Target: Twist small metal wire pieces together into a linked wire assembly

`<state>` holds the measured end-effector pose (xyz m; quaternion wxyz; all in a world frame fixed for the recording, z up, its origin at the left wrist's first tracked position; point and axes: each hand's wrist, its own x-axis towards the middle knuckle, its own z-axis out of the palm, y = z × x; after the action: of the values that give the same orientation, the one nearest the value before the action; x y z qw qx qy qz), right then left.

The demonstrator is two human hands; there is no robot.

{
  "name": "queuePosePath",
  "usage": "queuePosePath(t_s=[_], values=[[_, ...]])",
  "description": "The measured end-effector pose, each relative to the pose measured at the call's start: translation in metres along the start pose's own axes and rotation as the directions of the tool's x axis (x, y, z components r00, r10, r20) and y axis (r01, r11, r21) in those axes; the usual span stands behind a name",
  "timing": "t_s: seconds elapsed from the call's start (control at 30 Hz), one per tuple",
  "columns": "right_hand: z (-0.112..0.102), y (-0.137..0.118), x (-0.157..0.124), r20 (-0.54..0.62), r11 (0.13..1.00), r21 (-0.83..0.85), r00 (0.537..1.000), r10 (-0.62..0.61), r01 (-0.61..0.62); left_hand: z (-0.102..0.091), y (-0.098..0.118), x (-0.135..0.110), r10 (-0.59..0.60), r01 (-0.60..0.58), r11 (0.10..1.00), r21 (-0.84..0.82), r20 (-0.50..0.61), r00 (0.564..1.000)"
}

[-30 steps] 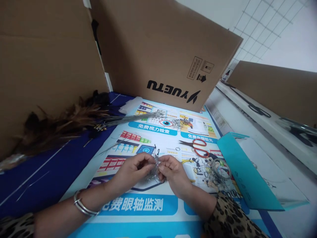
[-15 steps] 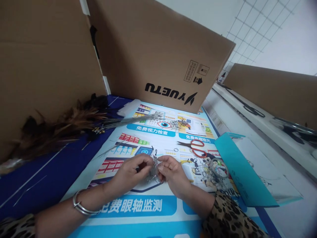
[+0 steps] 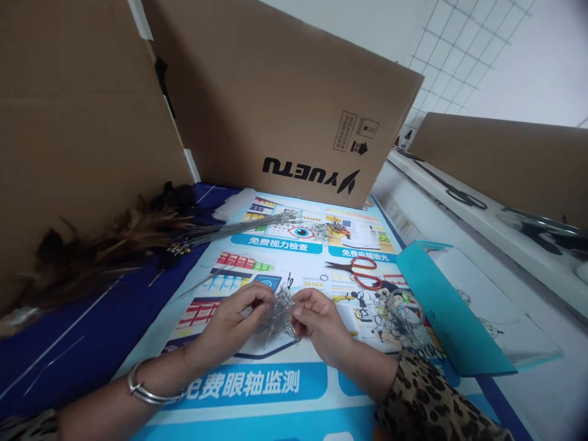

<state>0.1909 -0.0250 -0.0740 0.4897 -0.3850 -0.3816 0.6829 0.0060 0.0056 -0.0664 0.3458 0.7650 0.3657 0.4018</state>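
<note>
Both hands meet near the centre of the frame around a loose tangle of thin silvery wire (image 3: 277,317), just above a printed sheet (image 3: 257,425). The left hand (image 3: 243,315) is at the tangle's left edge, its thumb and forefinger tips close together; whether these fingers pinch a strand is too small to tell. The right hand (image 3: 321,320) has its fingers clamped on the tangle's right side, the other fingers curled beneath. Small black-tipped ends (image 3: 290,282) stick up from the top of the wire. A silver bracelet (image 3: 146,389) circles the left wrist, and a leopard-print sleeve (image 3: 427,395) covers the right forearm at lower right.

Right of centre, red-handled scissors (image 3: 365,272) lie with blades pointing left, near a small ring (image 3: 324,277). Below them is a jumbled pile of wire pieces and rings (image 3: 399,318), just beside an open teal box (image 3: 452,312). Up the sheet, a bundle of long wires (image 3: 243,225) reaches left toward brown and black feathers (image 3: 124,236) on the dark blue tabletop (image 3: 101,331). A large cardboard box (image 3: 275,92) stands across the top, its lettering upside down.
</note>
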Motion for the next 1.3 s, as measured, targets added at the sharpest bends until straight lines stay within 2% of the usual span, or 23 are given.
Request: queuePosePath(t_s=[0.17,0.37,0.7,0.9,1.13,1.3], values=[[-0.002,0.000,0.001,-0.014,1.000,0.022,1.000,0.012,-0.012,0.000,-0.004,-0.001,-0.039,0.038,0.998,-0.043,-0.023,0.999],[-0.005,-0.001,0.002,-0.008,0.999,0.028,1.000,-0.021,0.021,0.003,-0.004,-0.001,-0.214,0.203,0.946,-0.254,-0.017,0.977],[-0.005,-0.007,0.003,-0.020,0.995,0.092,1.000,-0.021,0.022,0.004,-0.002,0.001,-0.281,0.258,0.888,-0.381,-0.006,0.960],[-0.007,-0.011,0.005,-0.057,0.997,0.071,0.998,-0.023,0.027,0.004,-0.005,-0.001,-0.259,0.230,0.920,-0.318,-0.052,0.965],[-0.003,-0.017,0.003,-0.067,0.995,-0.029,0.993,-0.100,0.098,0.001,-0.001,0.001,-0.208,0.187,0.939,-0.287,-0.044,0.977],[0.003,-0.018,0.004,-0.071,0.994,-0.040,0.992,-0.102,0.099,-0.001,0.001,0.002,-0.189,0.170,0.948,-0.268,-0.046,0.981]])
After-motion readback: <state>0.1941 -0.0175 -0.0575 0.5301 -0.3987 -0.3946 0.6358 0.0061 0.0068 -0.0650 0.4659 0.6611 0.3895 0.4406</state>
